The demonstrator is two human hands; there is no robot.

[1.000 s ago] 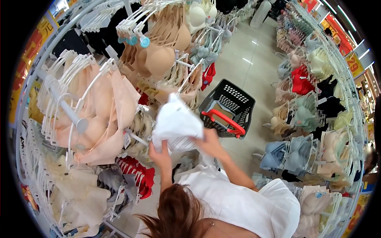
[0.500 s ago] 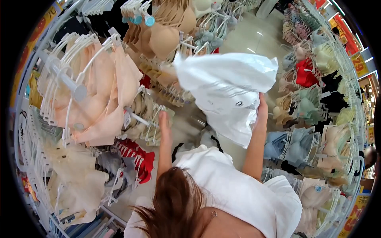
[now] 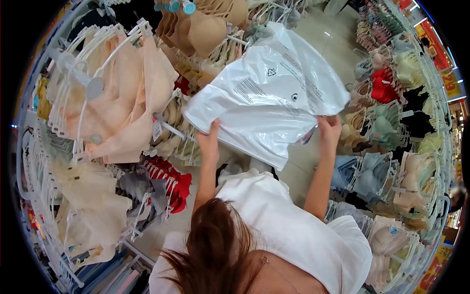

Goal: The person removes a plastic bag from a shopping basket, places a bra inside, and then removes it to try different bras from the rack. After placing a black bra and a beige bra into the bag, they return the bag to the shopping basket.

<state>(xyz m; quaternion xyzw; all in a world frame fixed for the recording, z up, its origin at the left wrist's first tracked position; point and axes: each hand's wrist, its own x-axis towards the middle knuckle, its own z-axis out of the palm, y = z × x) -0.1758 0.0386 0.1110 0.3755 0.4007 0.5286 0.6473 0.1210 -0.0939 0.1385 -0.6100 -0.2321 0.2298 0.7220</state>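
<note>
A shiny white plastic bag [image 3: 274,93] with printed text and a recycling mark is spread flat between my hands. My left hand [image 3: 209,142] grips its lower left edge, thumb on top and the other fingers hidden beneath. On the right side my right hand [image 3: 329,128] pinches the bag's edge, close to a small dark patch that shows at its lower right. The bag's far part reaches up past the beige bras on the rack.
Peach bras [image 3: 117,93] on white hangers stick out close at the left, with cream ones [image 3: 88,210] and red ones [image 3: 169,183] lower. Racks of blue bras [image 3: 372,174] and others line the right. A tiled floor [image 3: 318,36] shows between the racks.
My left hand was apart from the bag and now holds its left edge. The bag has opened out wider and flatter, stretching left and upward.
</note>
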